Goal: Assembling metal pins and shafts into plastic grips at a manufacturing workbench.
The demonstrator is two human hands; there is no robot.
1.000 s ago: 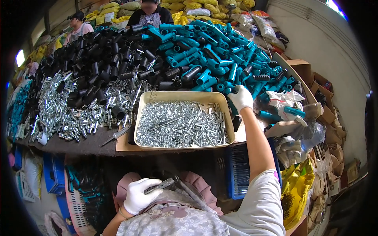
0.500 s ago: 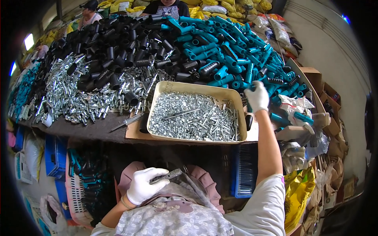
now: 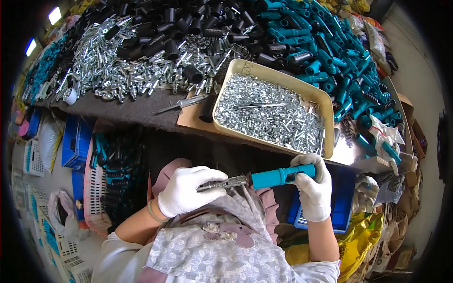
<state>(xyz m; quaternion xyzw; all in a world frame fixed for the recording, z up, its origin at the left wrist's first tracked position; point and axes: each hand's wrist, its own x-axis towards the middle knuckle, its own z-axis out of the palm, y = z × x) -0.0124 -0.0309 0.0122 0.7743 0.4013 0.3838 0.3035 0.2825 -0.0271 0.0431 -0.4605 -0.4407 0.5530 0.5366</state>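
Both of my hands wear white gloves and meet above my lap. My left hand (image 3: 191,191) closes round a silver cylindrical metal shaft (image 3: 235,181), which sticks out to the right between thumb and fingers. A teal plastic tube-shaped housing (image 3: 270,178) is gripped at its far right end by my right hand (image 3: 315,191), thumb in front and fingers behind. The shaft's tip is at the left end of the housing; whether it has entered I cannot tell. Just beyond my hands stands a cream tray (image 3: 273,146) holding small silver metal pins and pieces.
Heaped across the table are silver metal parts (image 3: 101,61), black sleeves (image 3: 155,45) and teal housings (image 3: 325,47). A screwdriver-like tool (image 3: 181,104) lies left of the tray. Below stand a pink basket (image 3: 94,188) of black-and-teal parts and a blue bin (image 3: 342,207). A yellow bag (image 3: 365,240) sits lower right.
My right hand has come back from the teal pile with a housing, down to my lap. My left hand has moved slightly up and right, still holding the metal shaft. The view has shifted.
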